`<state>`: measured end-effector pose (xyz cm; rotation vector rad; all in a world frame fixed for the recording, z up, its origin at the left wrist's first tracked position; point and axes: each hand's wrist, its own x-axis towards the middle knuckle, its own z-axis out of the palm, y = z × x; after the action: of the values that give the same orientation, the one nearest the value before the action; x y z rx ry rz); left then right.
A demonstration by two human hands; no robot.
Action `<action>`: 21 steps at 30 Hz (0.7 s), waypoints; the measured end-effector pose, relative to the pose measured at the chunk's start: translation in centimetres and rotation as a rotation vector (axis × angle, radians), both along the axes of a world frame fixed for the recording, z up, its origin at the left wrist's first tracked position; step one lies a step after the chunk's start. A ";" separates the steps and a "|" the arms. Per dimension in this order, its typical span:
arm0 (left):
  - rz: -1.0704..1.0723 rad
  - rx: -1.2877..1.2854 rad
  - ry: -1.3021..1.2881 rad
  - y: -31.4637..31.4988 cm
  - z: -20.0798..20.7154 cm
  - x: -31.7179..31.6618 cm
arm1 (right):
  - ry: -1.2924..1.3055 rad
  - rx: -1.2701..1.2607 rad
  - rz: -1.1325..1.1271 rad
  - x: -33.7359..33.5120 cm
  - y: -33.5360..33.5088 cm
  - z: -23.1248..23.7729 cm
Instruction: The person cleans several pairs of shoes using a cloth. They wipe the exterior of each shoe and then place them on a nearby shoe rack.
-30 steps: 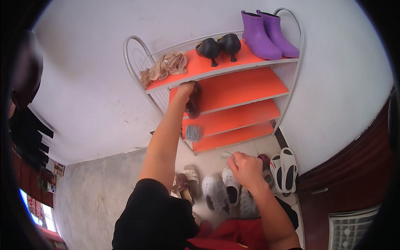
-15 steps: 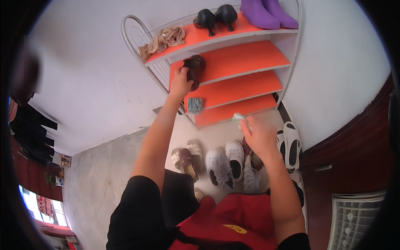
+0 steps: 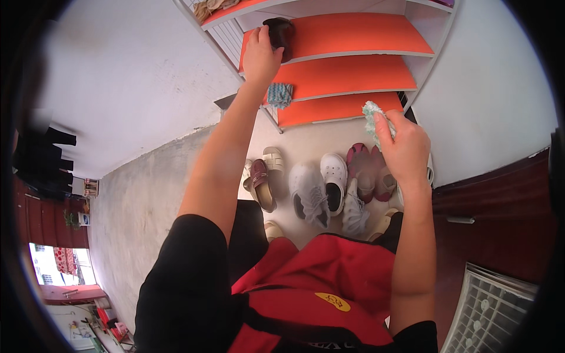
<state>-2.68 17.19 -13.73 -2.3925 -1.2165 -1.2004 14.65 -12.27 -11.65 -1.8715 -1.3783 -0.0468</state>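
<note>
Shelves (image 3: pixel 359 35), dark shoe (image 3: pixel 283 36) now higher in view

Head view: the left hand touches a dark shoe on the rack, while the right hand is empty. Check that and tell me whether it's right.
Not quite: the right hand isn't empty. The head view shows it holding a crumpled white and green cloth. The left hand does touch a dark shoe on the rack.
</note>
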 end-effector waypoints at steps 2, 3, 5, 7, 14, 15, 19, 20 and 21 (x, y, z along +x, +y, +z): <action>-0.088 0.025 -0.236 -2.2 -1.5 -1.9 | -0.004 -0.015 -0.007 0.0 0.0 -0.1; -0.093 -0.145 -0.455 -3.2 -3.0 -3.1 | -0.001 -0.007 -0.003 -0.1 0.2 -0.1; -0.017 -0.341 -0.831 -4.2 -8.1 -6.6 | 0.004 0.010 0.015 -0.6 0.7 -0.2; 0.200 -0.646 -1.519 -6.1 -14.2 -10.0 | 0.010 -0.025 0.029 -1.1 1.0 -0.1; 1.071 -0.988 -2.187 -17.1 -31.9 -16.8 | -0.002 -0.101 0.030 -2.1 1.8 -0.8; 0.991 -0.962 -2.347 -17.6 -34.2 -17.6 | -0.018 -0.113 0.039 -2.3 1.9 -0.9; 0.113 0.096 -3.599 -17.6 -41.5 -22.7 | -0.009 -0.188 0.106 -3.7 2.8 -0.7; 0.400 -0.736 -2.986 -17.2 -40.8 -21.6 | -0.021 -0.199 0.104 -4.0 2.8 -0.9; 0.547 -1.262 -2.204 -16.9 -39.7 -20.8 | -0.028 -0.205 0.104 -4.1 2.8 -1.0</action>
<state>-23.52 0.29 -53.43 -0.3494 1.2644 1.2894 10.55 -9.43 -12.68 -1.9679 -1.5466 0.1256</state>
